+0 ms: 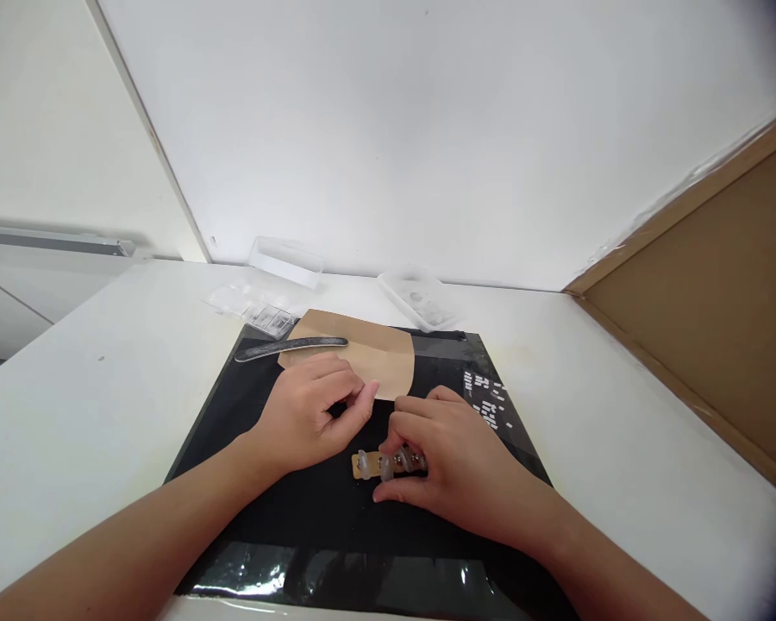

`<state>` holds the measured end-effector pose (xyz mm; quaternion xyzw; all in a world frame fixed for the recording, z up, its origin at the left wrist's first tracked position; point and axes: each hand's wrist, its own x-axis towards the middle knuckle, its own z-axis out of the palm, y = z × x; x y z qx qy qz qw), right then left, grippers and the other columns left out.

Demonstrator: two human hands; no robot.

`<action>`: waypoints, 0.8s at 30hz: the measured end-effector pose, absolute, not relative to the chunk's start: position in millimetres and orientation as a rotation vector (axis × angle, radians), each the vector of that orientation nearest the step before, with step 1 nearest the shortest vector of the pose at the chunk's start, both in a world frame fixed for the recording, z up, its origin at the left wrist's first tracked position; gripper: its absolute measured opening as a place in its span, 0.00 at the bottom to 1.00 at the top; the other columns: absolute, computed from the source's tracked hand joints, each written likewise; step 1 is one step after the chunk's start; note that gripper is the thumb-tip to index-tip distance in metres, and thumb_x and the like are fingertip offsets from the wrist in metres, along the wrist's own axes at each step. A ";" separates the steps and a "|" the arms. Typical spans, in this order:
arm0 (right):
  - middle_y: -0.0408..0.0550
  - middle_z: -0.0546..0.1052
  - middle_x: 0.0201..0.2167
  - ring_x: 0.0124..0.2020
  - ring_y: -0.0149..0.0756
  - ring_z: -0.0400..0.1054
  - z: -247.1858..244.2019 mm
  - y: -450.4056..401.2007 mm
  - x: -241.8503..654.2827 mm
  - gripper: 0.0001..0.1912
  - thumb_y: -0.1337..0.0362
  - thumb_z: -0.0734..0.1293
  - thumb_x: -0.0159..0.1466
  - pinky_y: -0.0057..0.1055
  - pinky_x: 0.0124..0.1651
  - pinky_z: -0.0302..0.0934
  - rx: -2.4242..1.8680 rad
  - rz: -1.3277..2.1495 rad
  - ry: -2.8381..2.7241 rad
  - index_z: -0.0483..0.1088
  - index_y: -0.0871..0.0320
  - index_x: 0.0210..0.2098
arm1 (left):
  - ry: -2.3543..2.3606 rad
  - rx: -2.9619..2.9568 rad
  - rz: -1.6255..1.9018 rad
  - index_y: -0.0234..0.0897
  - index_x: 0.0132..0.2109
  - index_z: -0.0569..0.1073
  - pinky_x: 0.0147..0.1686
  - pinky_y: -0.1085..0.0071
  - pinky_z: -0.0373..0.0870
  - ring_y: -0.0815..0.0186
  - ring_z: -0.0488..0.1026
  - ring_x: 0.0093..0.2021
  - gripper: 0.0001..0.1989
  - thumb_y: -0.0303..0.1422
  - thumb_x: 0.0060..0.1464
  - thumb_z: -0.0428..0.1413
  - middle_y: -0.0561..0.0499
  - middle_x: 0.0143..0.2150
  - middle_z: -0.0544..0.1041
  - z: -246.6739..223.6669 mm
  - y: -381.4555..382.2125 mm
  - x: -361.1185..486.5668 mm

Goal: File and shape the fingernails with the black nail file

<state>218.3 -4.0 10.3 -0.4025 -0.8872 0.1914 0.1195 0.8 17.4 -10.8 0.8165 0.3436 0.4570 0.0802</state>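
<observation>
My left hand (320,410) is above the black mat (278,509), its thumb and index fingertips pressed together at the lower edge of a tan sheet (362,345); anything between them is too small to make out. My right hand (436,444) has its thumb and fingers around a small wooden strip (372,465) that carries several clear curved pieces. The strip's left end shows, while its right end is hidden under the hand. A dark curved nail file (291,347) lies across the left part of the tan sheet.
Small white pieces (485,401) are scattered on the mat's right side. Behind the mat stand a clear box (284,263) and a translucent tray (420,300). A clear plastic packet (252,310) lies at the back left. A wood-framed brown panel (704,302) borders the right.
</observation>
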 end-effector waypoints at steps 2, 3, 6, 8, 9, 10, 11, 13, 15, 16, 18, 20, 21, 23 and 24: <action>0.39 0.77 0.34 0.32 0.34 0.67 10.0 -3.4 218.6 0.22 0.49 0.82 0.52 0.34 0.39 0.50 -1.168 0.555 -2.596 0.73 0.53 0.34 | 1.025 2.442 1.372 0.37 0.27 0.67 0.28 0.69 0.60 0.70 0.63 0.26 0.14 0.26 0.62 0.58 0.55 0.24 0.67 -10.8 17.5 0.8; 0.39 0.77 0.34 0.32 0.34 0.67 9.9 -3.1 218.8 0.22 0.49 0.82 0.52 0.34 0.39 0.49 -1.162 0.553 -2.597 0.73 0.53 0.34 | 1.024 2.442 1.374 0.37 0.27 0.67 0.28 0.69 0.60 0.70 0.63 0.26 0.14 0.26 0.62 0.58 0.55 0.24 0.67 -10.7 17.4 0.8; 0.39 0.77 0.34 0.33 0.34 0.67 9.6 -2.5 219.5 0.22 0.48 0.82 0.53 0.34 0.40 0.49 -1.148 0.538 -2.598 0.73 0.53 0.35 | 1.026 2.444 1.374 0.37 0.27 0.67 0.28 0.69 0.60 0.70 0.63 0.26 0.14 0.26 0.62 0.58 0.55 0.24 0.67 -10.7 17.0 0.7; 0.39 0.77 0.34 0.33 0.34 0.68 9.7 -2.2 219.9 0.22 0.48 0.82 0.53 0.34 0.39 0.49 -1.140 0.532 -2.601 0.73 0.53 0.36 | 1.030 2.450 1.366 0.37 0.27 0.67 0.28 0.69 0.60 0.70 0.63 0.26 0.14 0.26 0.62 0.58 0.55 0.24 0.68 -10.8 16.8 0.5; 0.40 0.77 0.34 0.33 0.34 0.68 9.8 -2.2 219.9 0.22 0.48 0.81 0.53 0.34 0.39 0.49 -1.136 0.531 -2.602 0.73 0.53 0.36 | 1.031 2.454 1.361 0.37 0.27 0.67 0.29 0.69 0.61 0.70 0.63 0.26 0.14 0.26 0.62 0.58 0.55 0.24 0.68 -10.8 16.7 0.3; 0.40 0.77 0.34 0.33 0.34 0.67 10.0 -2.1 219.9 0.22 0.48 0.81 0.53 0.34 0.39 0.49 -1.132 0.531 -2.603 0.72 0.53 0.36 | 1.031 2.457 1.358 0.37 0.27 0.67 0.29 0.69 0.61 0.70 0.63 0.26 0.14 0.26 0.62 0.57 0.55 0.24 0.68 -10.9 16.6 0.1; 0.40 0.77 0.34 0.33 0.34 0.67 10.2 -2.1 219.8 0.22 0.48 0.81 0.54 0.34 0.39 0.49 -1.130 0.531 -2.606 0.72 0.53 0.36 | 1.032 2.459 1.355 0.37 0.27 0.67 0.29 0.69 0.61 0.70 0.63 0.26 0.14 0.27 0.63 0.57 0.55 0.24 0.68 -11.0 16.5 -0.2; 0.39 0.76 0.33 0.32 0.33 0.67 10.6 -1.9 219.5 0.22 0.48 0.81 0.54 0.34 0.39 0.49 -1.132 0.528 -2.609 0.72 0.53 0.36 | 1.033 2.462 1.353 0.37 0.28 0.67 0.29 0.68 0.61 0.70 0.64 0.27 0.14 0.27 0.63 0.57 0.54 0.24 0.69 -11.1 16.5 -0.5; 0.39 0.76 0.32 0.31 0.33 0.66 10.8 -1.6 219.4 0.22 0.48 0.81 0.53 0.34 0.38 0.49 -1.135 0.527 -2.610 0.72 0.53 0.36 | 1.032 2.466 1.350 0.37 0.28 0.68 0.29 0.68 0.62 0.69 0.64 0.27 0.14 0.27 0.63 0.57 0.54 0.25 0.69 -11.0 16.5 -0.7; 0.39 0.76 0.32 0.31 0.33 0.66 10.9 -1.4 219.7 0.22 0.48 0.81 0.53 0.34 0.38 0.48 -1.135 0.526 -2.609 0.72 0.53 0.36 | 1.030 2.469 1.345 0.37 0.28 0.68 0.29 0.68 0.62 0.69 0.64 0.27 0.14 0.27 0.63 0.57 0.54 0.25 0.70 -10.8 16.6 -0.7; 0.39 0.76 0.33 0.31 0.33 0.66 10.9 -0.9 220.9 0.24 0.47 0.82 0.52 0.34 0.38 0.48 -1.133 0.525 -2.605 0.72 0.53 0.37 | 1.029 2.476 1.343 0.37 0.28 0.68 0.29 0.68 0.61 0.69 0.64 0.27 0.14 0.27 0.63 0.57 0.54 0.25 0.69 -10.5 16.6 -0.7; 0.40 0.77 0.33 0.32 0.34 0.66 11.3 -0.5 222.7 0.26 0.45 0.81 0.51 0.34 0.39 0.48 -1.129 0.526 -2.603 0.72 0.53 0.38 | 1.029 2.482 1.345 0.37 0.28 0.68 0.29 0.68 0.61 0.69 0.64 0.27 0.14 0.27 0.63 0.57 0.54 0.25 0.69 -10.3 16.5 -0.9; 0.40 0.77 0.34 0.32 0.34 0.66 11.6 -0.4 223.7 0.27 0.44 0.81 0.51 0.35 0.39 0.49 -1.128 0.526 -2.601 0.73 0.53 0.39 | 1.028 2.484 1.347 0.37 0.28 0.68 0.29 0.68 0.61 0.70 0.63 0.27 0.14 0.27 0.63 0.57 0.54 0.25 0.68 -10.3 16.4 -1.0; 0.40 0.77 0.34 0.32 0.34 0.66 12.3 -0.3 225.3 0.28 0.42 0.80 0.51 0.35 0.39 0.49 -1.133 0.529 -2.594 0.73 0.53 0.39 | 1.025 2.488 1.344 0.37 0.28 0.67 0.29 0.68 0.61 0.69 0.64 0.27 0.14 0.27 0.63 0.57 0.54 0.25 0.68 -10.5 16.3 -1.4; 0.40 0.77 0.34 0.32 0.34 0.66 12.6 -0.4 225.8 0.28 0.42 0.80 0.51 0.35 0.40 0.49 -1.138 0.531 -2.593 0.73 0.53 0.39 | 1.025 2.490 1.340 0.37 0.28 0.67 0.29 0.68 0.61 0.69 0.64 0.27 0.14 0.27 0.63 0.57 0.54 0.25 0.68 -10.7 16.3 -1.5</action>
